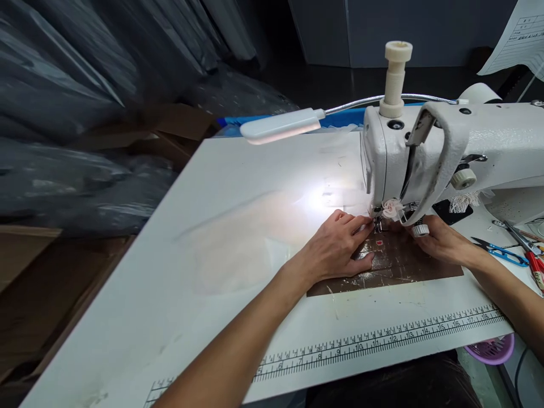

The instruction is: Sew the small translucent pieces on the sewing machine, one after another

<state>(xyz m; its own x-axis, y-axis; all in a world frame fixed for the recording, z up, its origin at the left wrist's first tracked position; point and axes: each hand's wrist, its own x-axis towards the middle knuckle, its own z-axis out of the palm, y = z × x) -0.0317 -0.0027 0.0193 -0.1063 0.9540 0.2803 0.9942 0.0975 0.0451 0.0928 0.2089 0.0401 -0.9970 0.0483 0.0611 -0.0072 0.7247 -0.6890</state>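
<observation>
White ruffle (pixel 391 208) at sewing machine (pixel 488 141); left hand (pixel 335 246) flat, grip released; right hand (pixel 442 241) grip cannot tell; basket (pixel 495 347) contents hidden.

Left hand (pixel 340 245): we lay it palm down, fingers stretched forward and close together, thumb out to the side.
Left arm: bare, we reach in diagonally from the lower left, wrist straight.
Right hand (pixel 438 241): knuckles up, fingers hidden from us.
Right arm: bare, slanting in from the right edge.
</observation>
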